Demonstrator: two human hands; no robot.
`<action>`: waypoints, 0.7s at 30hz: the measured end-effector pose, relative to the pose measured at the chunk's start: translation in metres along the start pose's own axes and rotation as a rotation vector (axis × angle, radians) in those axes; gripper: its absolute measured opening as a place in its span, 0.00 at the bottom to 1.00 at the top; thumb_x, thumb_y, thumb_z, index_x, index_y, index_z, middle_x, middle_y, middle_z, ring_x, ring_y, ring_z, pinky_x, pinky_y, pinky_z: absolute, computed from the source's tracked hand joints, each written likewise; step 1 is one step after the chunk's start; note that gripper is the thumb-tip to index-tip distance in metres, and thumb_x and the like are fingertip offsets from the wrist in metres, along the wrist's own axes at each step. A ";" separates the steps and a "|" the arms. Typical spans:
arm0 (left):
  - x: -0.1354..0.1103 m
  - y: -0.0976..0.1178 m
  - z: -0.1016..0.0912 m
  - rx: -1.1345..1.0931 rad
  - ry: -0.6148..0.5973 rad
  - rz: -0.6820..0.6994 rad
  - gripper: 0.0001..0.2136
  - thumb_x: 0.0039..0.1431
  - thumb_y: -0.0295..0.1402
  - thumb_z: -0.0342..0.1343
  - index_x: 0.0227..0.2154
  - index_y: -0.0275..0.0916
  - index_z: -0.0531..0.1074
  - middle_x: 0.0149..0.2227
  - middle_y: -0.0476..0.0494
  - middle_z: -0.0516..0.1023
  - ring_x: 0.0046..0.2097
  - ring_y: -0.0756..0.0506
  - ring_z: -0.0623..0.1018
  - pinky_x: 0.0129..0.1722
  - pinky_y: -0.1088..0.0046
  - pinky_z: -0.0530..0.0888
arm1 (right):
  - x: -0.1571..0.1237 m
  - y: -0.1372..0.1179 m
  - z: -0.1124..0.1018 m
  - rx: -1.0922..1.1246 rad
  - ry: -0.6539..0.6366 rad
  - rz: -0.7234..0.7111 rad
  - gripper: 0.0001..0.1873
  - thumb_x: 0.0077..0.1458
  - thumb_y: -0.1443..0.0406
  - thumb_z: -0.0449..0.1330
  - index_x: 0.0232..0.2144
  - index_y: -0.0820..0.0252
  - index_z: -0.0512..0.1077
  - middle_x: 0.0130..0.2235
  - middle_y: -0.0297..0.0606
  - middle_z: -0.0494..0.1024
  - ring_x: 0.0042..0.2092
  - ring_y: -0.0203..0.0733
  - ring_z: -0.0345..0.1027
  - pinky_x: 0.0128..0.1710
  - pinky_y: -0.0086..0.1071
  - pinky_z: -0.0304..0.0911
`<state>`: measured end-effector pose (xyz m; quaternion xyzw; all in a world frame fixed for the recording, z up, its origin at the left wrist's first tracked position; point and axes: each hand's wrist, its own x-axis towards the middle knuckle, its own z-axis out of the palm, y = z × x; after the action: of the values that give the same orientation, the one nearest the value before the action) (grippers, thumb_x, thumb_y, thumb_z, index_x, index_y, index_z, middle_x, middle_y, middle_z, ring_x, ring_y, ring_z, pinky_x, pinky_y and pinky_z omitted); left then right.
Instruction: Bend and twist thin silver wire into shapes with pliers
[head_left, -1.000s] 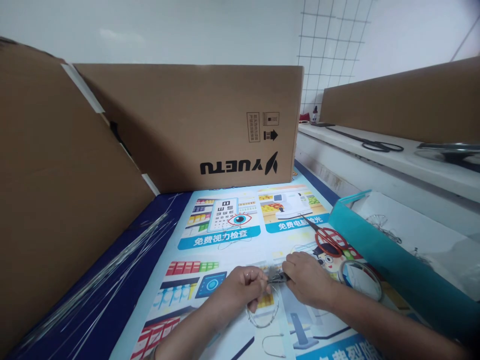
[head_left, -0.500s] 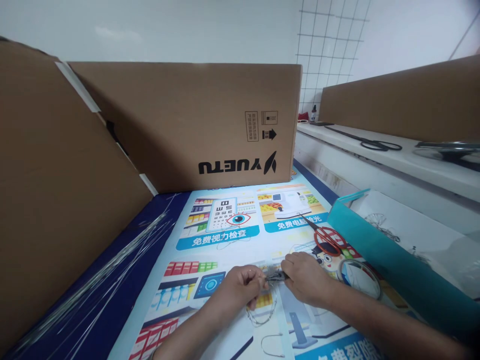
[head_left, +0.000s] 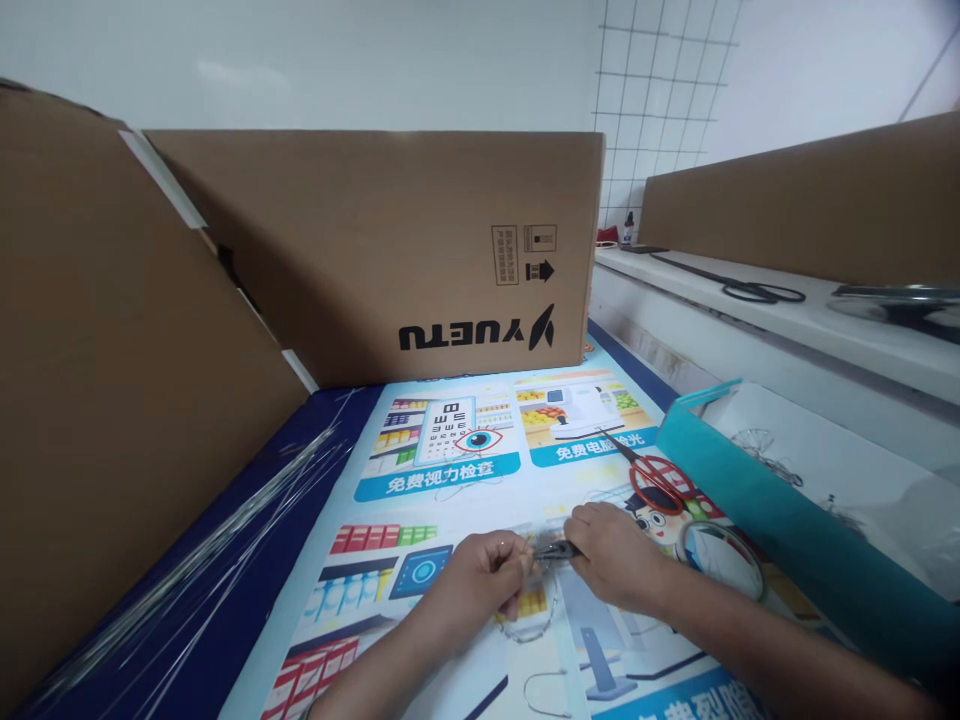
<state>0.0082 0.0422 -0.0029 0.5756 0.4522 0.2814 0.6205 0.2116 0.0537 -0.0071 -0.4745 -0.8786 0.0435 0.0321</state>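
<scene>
Low on the printed poster, my left hand is closed in a pinch on a thin wire loop that hangs under it. My right hand is closed on small dark pliers, whose tip meets the wire between my two hands. Red-handled scissors lie on the poster just beyond my right hand. A larger wire ring rests to the right of my right wrist, and a short bent wire piece lies near the front edge.
A bundle of straight thin wires lies on the blue surface at left. Tall cardboard panels wall the back and left. A teal-edged tray with wire bits sits at right. Behind it, black scissors lie on a white ledge.
Both hands have stayed together in place, shifting only slightly. The wire loop under my left hand has turned a little.
</scene>
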 end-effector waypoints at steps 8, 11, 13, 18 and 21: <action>0.004 -0.003 -0.002 -0.019 0.020 -0.035 0.10 0.51 0.37 0.52 0.24 0.35 0.69 0.14 0.54 0.65 0.16 0.53 0.65 0.19 0.78 0.60 | 0.002 -0.002 -0.001 -0.006 -0.041 0.022 0.05 0.52 0.66 0.51 0.31 0.60 0.67 0.34 0.39 0.71 0.37 0.42 0.63 0.35 0.34 0.52; 0.003 -0.001 -0.003 -0.069 0.024 -0.032 0.12 0.52 0.40 0.52 0.24 0.35 0.69 0.16 0.53 0.66 0.16 0.54 0.65 0.19 0.78 0.60 | 0.002 -0.001 -0.003 0.012 -0.021 0.045 0.05 0.52 0.66 0.51 0.31 0.60 0.66 0.34 0.39 0.71 0.37 0.42 0.62 0.36 0.33 0.52; 0.003 0.000 -0.004 -0.087 0.040 -0.036 0.12 0.51 0.41 0.53 0.24 0.35 0.69 0.18 0.53 0.67 0.16 0.54 0.66 0.19 0.78 0.60 | 0.001 0.001 -0.005 0.025 -0.008 0.067 0.05 0.53 0.66 0.50 0.30 0.60 0.66 0.34 0.39 0.70 0.37 0.42 0.62 0.36 0.33 0.52; 0.004 0.000 -0.005 -0.159 0.081 -0.045 0.11 0.51 0.39 0.54 0.24 0.35 0.69 0.19 0.52 0.67 0.17 0.55 0.65 0.20 0.79 0.59 | 0.000 0.008 -0.005 0.124 0.028 0.114 0.07 0.55 0.64 0.50 0.29 0.60 0.65 0.32 0.37 0.69 0.36 0.38 0.63 0.33 0.29 0.53; 0.005 -0.001 -0.005 -0.211 0.107 -0.042 0.10 0.51 0.38 0.54 0.24 0.35 0.68 0.19 0.52 0.67 0.17 0.55 0.65 0.20 0.79 0.58 | 0.001 0.007 -0.004 0.337 0.095 0.161 0.09 0.55 0.62 0.51 0.26 0.60 0.64 0.29 0.34 0.68 0.32 0.36 0.61 0.30 0.26 0.53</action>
<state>0.0058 0.0482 -0.0042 0.4818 0.4646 0.3447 0.6581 0.2171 0.0582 -0.0040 -0.5326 -0.8156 0.1701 0.1489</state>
